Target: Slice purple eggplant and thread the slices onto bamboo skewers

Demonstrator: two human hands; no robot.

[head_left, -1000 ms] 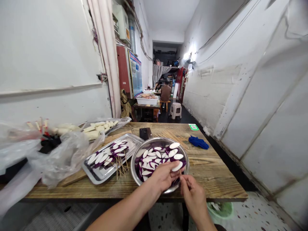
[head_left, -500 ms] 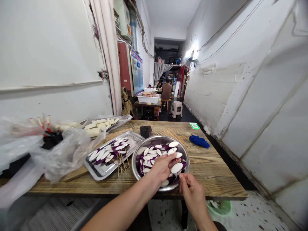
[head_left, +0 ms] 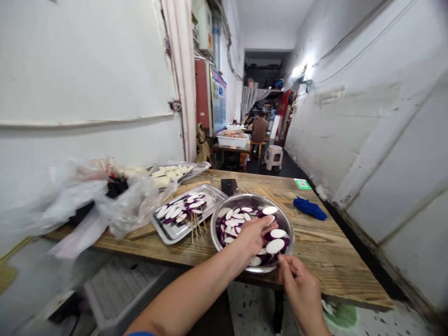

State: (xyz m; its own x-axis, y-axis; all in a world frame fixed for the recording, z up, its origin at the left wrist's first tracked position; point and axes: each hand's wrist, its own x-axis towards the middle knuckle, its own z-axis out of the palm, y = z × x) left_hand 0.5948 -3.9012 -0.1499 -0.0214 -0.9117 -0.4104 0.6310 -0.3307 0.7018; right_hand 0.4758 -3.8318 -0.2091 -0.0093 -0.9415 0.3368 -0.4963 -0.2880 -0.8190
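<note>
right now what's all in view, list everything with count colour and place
metal bowl: one, silver, near table edge, holds eggplant slices
eggplant slices: many, white with purple skin, in bowl
metal tray: one, silver, left of bowl, skewered slices on it
bamboo skewers: a pile, tan, behind bowl
cloth: one, blue, right of bowl
plastic bags: several, clear, table's left end
wooden table: one, brown
stool: one, white, down the corridor
seated person: one, brown top, far back
left hand: in bowl, on slices
right hand: at bowl's near rim, pinching a skewer
</note>
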